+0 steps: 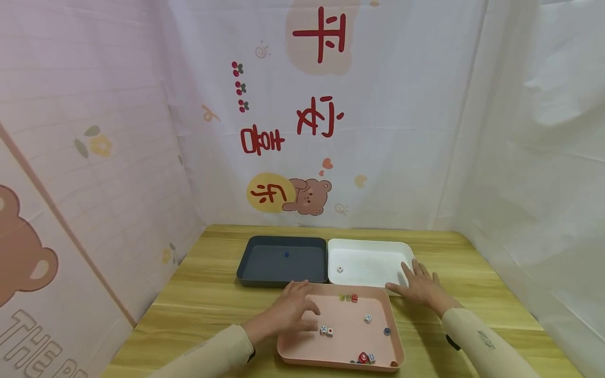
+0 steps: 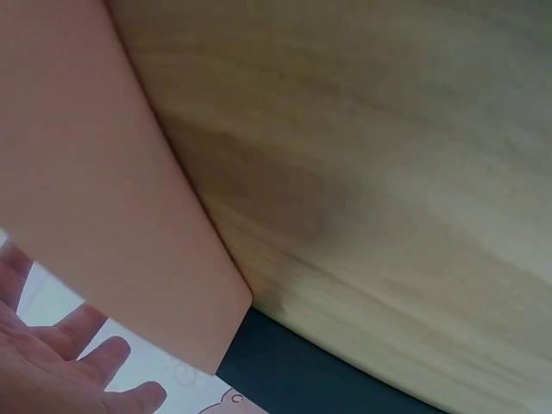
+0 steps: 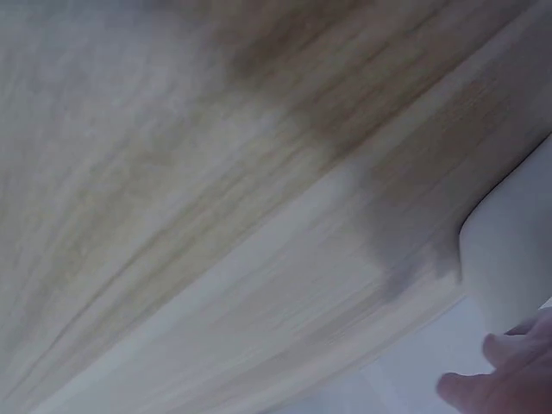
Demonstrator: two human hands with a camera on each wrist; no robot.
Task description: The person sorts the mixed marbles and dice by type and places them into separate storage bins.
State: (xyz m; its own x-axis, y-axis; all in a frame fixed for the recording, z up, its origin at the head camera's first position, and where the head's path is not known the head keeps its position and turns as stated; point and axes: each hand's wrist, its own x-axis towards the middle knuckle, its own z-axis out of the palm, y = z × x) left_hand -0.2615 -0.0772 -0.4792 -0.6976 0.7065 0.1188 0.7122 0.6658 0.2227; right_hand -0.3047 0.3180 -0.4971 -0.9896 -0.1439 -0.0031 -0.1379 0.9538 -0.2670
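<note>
Your left hand [image 1: 289,312] hides the pink tray's [image 1: 340,364] far left corner, your right hand [image 1: 420,289] the white tray's [image 1: 366,260] near right one. You can't identify the tiny blue piece [image 1: 286,254] in the dark tray [image 1: 264,268]. The right wrist view blurs your right hand and crops it at the right edge.

Printed cloths [image 1: 392,121] around a wood-grain table [image 1: 198,294] form a curtained booth.

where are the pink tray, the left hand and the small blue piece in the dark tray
Pink tray [image 1: 348,316]: head view, on its bare floor.
Left hand [image 1: 289,311]: head view, on the back of the hand.
Small blue piece [image 1: 287,254]: head view, on its visible middle.
</note>
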